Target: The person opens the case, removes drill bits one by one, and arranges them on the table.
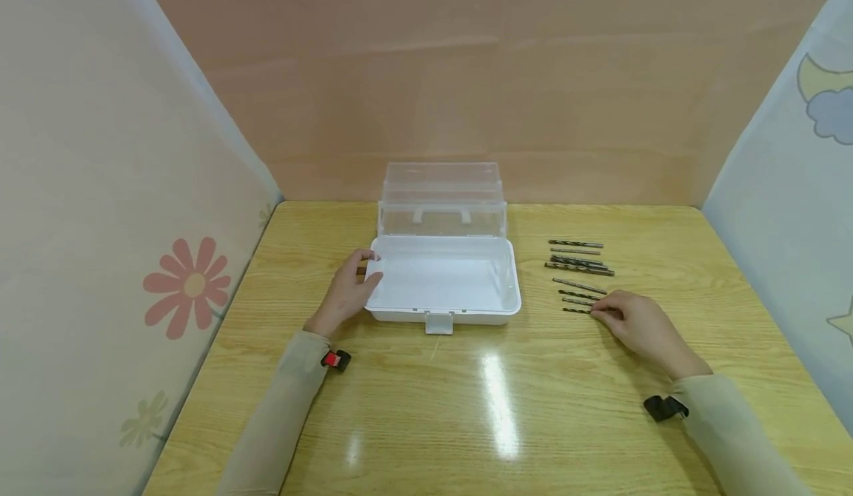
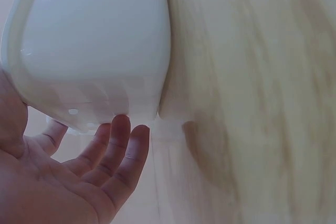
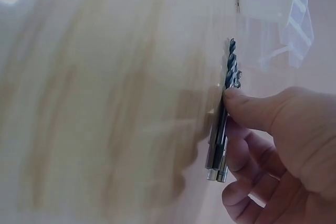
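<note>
A white plastic storage box (image 1: 400,316) sits on the table, its clear tiered lid (image 1: 440,218) raised at the back. My left hand (image 1: 349,289) grips the box's left side, thumb over the rim and fingers outside; in the left wrist view the fingertips (image 2: 139,135) are right at the outer wall. At the right, my right hand (image 1: 636,326) pinches the shank end of the nearest drill bit (image 1: 574,310), thumb and index fingertips together. Several other drill bits (image 1: 578,286) lie in a column beyond it. In the right wrist view the thumb (image 3: 244,103) presses against the bits, which overlap there.
The wooden table (image 1: 413,407) meets an orange-brown backdrop (image 1: 440,74) behind the box. Pale printed panels (image 1: 200,185) stand at both sides. A front latch (image 1: 439,323) hangs down from the box. Table surface lies between the box and the bits.
</note>
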The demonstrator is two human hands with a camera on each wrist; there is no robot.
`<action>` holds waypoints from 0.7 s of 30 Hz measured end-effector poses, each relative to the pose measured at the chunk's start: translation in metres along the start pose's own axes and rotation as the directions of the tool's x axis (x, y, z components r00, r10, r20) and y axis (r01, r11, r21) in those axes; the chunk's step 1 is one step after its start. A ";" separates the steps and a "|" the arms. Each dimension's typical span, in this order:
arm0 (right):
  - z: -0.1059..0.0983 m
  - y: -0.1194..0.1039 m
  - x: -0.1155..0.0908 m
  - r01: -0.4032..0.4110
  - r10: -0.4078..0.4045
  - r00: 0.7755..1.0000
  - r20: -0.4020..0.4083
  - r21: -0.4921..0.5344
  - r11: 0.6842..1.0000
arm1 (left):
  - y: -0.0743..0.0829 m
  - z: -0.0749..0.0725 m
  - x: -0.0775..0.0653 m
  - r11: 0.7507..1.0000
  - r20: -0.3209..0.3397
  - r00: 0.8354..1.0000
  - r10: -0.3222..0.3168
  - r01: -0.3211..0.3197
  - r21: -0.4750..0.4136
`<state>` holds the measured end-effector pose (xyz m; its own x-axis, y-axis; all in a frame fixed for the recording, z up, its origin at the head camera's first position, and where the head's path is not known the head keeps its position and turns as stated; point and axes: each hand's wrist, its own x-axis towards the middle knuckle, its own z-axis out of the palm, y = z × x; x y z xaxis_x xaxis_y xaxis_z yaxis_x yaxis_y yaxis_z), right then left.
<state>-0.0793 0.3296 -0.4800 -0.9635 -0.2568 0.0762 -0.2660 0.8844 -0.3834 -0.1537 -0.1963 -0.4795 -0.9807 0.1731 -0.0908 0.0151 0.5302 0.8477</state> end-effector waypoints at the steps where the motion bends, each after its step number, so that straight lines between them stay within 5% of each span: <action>1: 0.000 0.000 0.000 0.001 -0.001 1.000 -0.001 -0.002 1.000 | 0.000 0.000 0.000 1.000 0.001 1.000 -0.001 0.001 -0.001; 21: -0.005 -0.005 -0.002 -0.049 0.053 0.997 -0.051 0.085 0.995 | 0.000 -0.001 0.001 1.000 0.005 1.000 0.005 -0.005 -0.007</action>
